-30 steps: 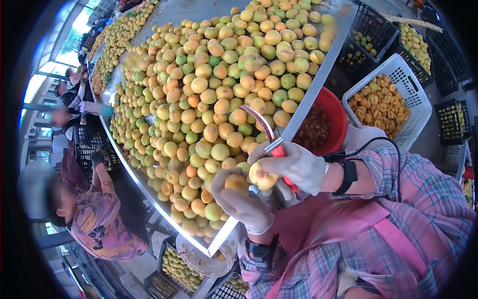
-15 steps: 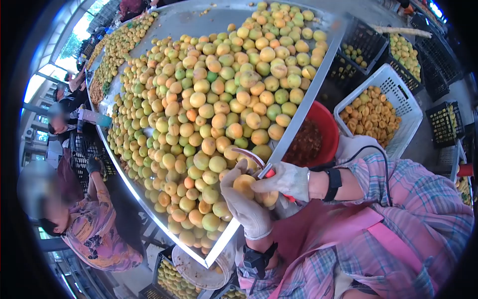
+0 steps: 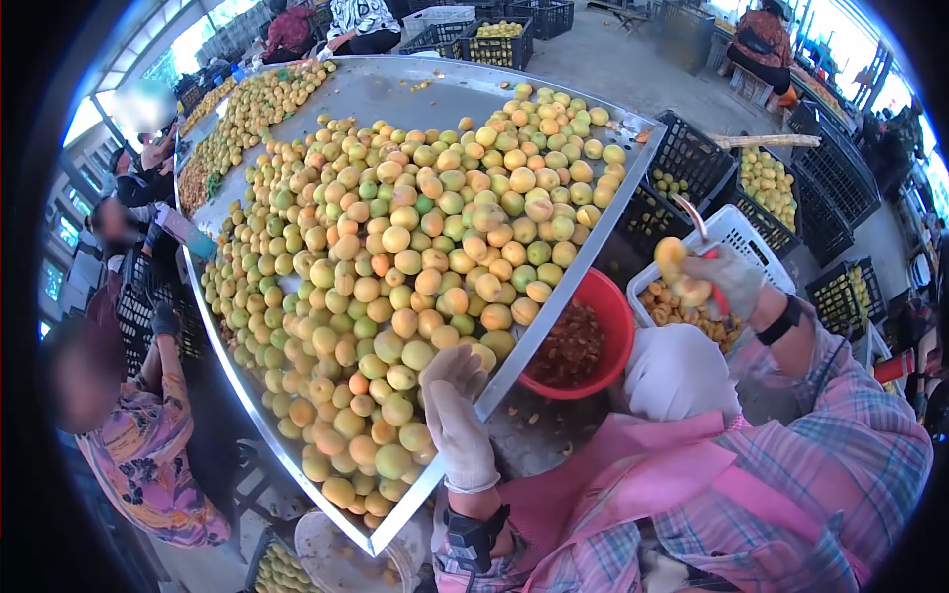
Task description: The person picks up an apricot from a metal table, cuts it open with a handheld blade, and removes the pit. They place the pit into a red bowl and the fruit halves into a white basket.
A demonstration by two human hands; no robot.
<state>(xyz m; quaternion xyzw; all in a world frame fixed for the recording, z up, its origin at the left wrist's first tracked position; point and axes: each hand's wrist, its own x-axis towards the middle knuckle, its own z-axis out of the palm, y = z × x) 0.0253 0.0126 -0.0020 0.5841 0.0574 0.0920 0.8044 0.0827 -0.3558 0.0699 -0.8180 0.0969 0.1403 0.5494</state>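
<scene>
Right hand, beside the left hand at lower centre half a second ago, is now being held well apart, at right of frame. At left and centre, heaped apricots are being borne by a metal table. At lower centre, the left hand is being held loosely open by the table's edge; contact with fruit cannot be told. Farther right, dark bits are being contained in a red bowl. At right, blurred fruit pieces are being carried with a hooked knife in the closed right hand, above a white crate. Judged risk: pieces being spilled past the crate by early release; fruit being nicked by the exposed blade.
</scene>
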